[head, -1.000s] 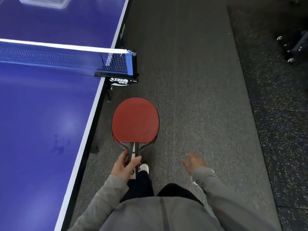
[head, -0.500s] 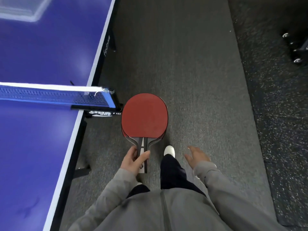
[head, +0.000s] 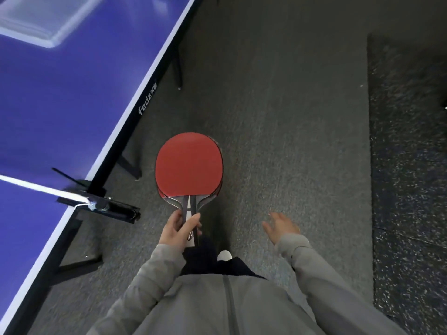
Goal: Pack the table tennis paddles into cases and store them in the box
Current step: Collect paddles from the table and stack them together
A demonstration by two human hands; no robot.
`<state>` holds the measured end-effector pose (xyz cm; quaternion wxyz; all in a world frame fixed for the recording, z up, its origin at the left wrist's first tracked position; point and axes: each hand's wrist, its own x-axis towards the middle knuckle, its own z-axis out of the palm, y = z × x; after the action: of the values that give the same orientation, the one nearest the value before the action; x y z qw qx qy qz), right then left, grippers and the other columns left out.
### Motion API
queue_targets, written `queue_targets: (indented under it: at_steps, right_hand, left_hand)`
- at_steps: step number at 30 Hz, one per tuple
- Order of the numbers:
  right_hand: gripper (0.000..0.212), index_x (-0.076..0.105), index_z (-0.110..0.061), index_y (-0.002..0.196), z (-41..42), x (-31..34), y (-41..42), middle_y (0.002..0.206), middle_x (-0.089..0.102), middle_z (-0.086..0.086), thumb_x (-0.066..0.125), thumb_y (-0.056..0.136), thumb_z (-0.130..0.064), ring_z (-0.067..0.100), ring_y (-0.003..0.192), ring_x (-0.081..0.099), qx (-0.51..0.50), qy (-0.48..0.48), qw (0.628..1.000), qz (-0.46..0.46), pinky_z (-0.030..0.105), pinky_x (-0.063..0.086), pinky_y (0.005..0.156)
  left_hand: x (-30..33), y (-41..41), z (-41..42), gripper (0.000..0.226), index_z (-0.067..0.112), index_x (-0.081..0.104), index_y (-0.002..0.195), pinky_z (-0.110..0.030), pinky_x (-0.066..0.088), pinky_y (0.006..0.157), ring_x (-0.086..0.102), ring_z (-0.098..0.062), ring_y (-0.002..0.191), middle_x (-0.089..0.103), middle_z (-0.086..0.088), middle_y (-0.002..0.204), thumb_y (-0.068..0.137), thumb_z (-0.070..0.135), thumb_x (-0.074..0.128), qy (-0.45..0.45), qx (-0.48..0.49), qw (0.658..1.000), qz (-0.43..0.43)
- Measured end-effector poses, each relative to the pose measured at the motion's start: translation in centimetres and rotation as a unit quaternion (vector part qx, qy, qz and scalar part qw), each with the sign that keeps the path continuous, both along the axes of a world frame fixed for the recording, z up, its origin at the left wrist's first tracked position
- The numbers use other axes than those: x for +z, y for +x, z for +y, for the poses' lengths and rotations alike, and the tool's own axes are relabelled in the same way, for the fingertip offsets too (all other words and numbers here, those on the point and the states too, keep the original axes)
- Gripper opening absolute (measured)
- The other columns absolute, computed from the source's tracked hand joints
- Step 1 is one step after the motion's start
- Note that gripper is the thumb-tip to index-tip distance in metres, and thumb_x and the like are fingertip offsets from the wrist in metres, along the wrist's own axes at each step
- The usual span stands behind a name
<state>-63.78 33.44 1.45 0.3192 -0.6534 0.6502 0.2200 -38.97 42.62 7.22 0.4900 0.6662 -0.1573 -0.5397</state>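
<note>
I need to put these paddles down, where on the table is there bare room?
The blue table is bare between the clear box at its far corner and the net, right up to the white edge line. The net clamp crowds the edge there. The left hand grips the paddles; the right hand is free.

I see a grey jacket (head: 229, 308) filling the bottom of the view; its cloth is soft and matte, creased at the elbows; a zip (head: 228, 303) in the same grey runs straight down the middle of the chest, flanked by narrow stitched seams; the left sleeve (head: 159, 269) and right sleeve (head: 321, 269) are long, loose and plain, each ending at the wrist in a simple cuff; the left hand (head: 180, 227) and right hand (head: 281, 224) are bare, no gloves; below the hem I see dark navy trousers (head: 205, 259); a white shoe toe (head: 224, 255) shows past them; no logo or marking is legible.
</note>
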Motion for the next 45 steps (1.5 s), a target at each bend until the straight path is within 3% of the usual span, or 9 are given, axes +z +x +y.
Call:
queue_targets:
  at_steps: [10,13,19,25,29,31,36,40,45]
  right_hand:
    - [0.055,0.023,-0.021,0.147,-14.9,-0.8,4.7,0.151,0.030,0.003,0.034,0.098,-0.045,0.025,0.138,0.031,0.096,0.005,0.995,0.012,0.042,0.029,0.108]
    - [0.055,0.025,-0.023,0.146,-20.1,-0.4,6.7,0.148,0.033,0.003,0.034,0.097,-0.046,0.024,0.136,0.033,0.136,-0.013,0.990,0.034,0.040,0.031,0.106]
    - [0.053,0.026,-0.024,0.146,-28.0,0.1,12.2,0.150,0.031,0.002,0.034,0.098,-0.046,0.024,0.138,0.030,0.202,-0.010,0.979,0.039,0.041,0.028,0.108]
    - [0.053,0.026,-0.025,0.145,-34.5,-0.6,17.0,0.151,0.030,0.002,0.033,0.098,-0.047,0.023,0.138,0.028,0.305,0.016,0.950,0.065,0.040,0.026,0.109]
    - [0.052,0.027,-0.027,0.144,-39.4,-1.1,20.3,0.150,0.031,0.000,0.032,0.097,-0.048,0.022,0.138,0.028,0.382,0.016,0.920,0.087,0.041,0.024,0.111]
    - [0.051,0.028,-0.028,0.144,-41.8,-1.1,22.5,0.148,0.034,0.000,0.033,0.097,-0.048,0.022,0.137,0.031,0.431,0.002,0.898,0.087,0.040,0.026,0.109]
    - [0.051,0.030,-0.025,0.143,-46.1,-0.3,29.0,0.144,0.038,0.000,0.034,0.097,-0.046,0.021,0.131,0.037,0.546,-0.065,0.833,0.064,0.035,0.033,0.102]
    - [0.051,0.029,-0.024,0.143,-47.2,0.7,34.9,0.146,0.036,-0.001,0.035,0.097,-0.045,0.021,0.132,0.037,0.590,-0.080,0.803,0.029,0.036,0.034,0.102]
    - [0.052,0.029,-0.023,0.144,-46.4,1.5,42.5,0.148,0.034,0.000,0.036,0.097,-0.045,0.021,0.134,0.035,0.613,-0.117,0.781,-0.018,0.039,0.034,0.105]
  left_hand:
    - [-2.0,4.4,-12.4,0.009,0.014,0.060,0.085,-0.026,0.049,0.061,0.060,-0.016,0.062,0.062,-0.001,0.064,0.083,0.018,0.068,0.019,0.100,0.995,0.012]
    - [-2.3,6.4,-16.2,0.019,0.020,0.062,0.079,-0.032,0.047,0.068,0.060,-0.016,0.064,0.063,0.003,0.063,0.072,0.035,0.073,0.022,0.128,0.992,0.010]
    - [-1.2,10.7,-20.7,0.051,0.012,0.057,0.079,-0.040,0.044,0.071,0.056,-0.027,0.074,0.057,-0.017,0.077,0.053,0.053,0.070,0.006,0.206,0.979,0.012]
    - [-1.7,14.2,-22.1,0.031,0.022,0.063,0.075,-0.044,0.045,0.078,0.059,-0.027,0.078,0.064,-0.009,0.074,0.059,0.047,0.073,0.032,0.329,0.944,0.015]
    - [-2.0,15.8,-22.6,0.039,0.019,0.062,0.079,-0.043,0.043,0.081,0.057,-0.026,0.079,0.063,-0.011,0.079,0.058,0.050,0.073,0.036,0.426,0.904,0.016]
    - [-2.2,16.4,-23.0,0.027,0.019,0.061,0.078,-0.037,0.045,0.076,0.059,-0.023,0.074,0.063,-0.006,0.075,0.070,0.043,0.072,0.034,0.479,0.877,0.007]
    - [-2.5,17.4,-24.0,0.015,0.015,0.058,0.081,-0.011,0.044,0.042,0.061,0.001,0.048,0.065,0.003,0.062,0.089,0.026,0.061,0.034,0.571,0.820,-0.015]
    - [-2.3,18.9,-24.0,0.017,0.011,0.055,0.086,-0.008,0.043,0.042,0.058,0.004,0.048,0.059,-0.004,0.078,0.092,0.027,0.057,0.039,0.593,0.804,-0.019]
    - [-2.5,22.4,-23.6,0.019,0.011,0.052,0.083,-0.012,0.042,0.040,0.057,-0.002,0.045,0.059,-0.003,0.072,0.090,0.028,0.060,0.026,0.629,0.777,0.011]
